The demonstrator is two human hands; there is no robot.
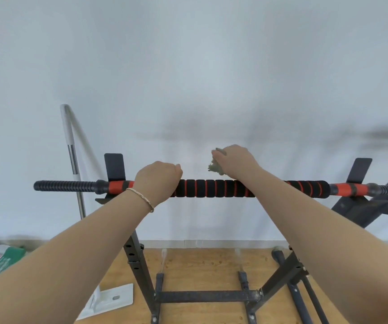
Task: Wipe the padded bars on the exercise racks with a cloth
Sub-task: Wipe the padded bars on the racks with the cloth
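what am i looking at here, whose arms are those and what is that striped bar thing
There is no machine here: it is one picture from a camera worn on a person's head, looking forward and down at their own bare arms. The striped thing is a padded bar, black foam with red bands, lying across the hooks of a black metal exercise rack. The left hand grips the bar, its fingers curled over the top. The right hand holds a crumpled greenish cloth just above the bar, for wiping it. A mop leans on the wall at the left, over a wooden floor.
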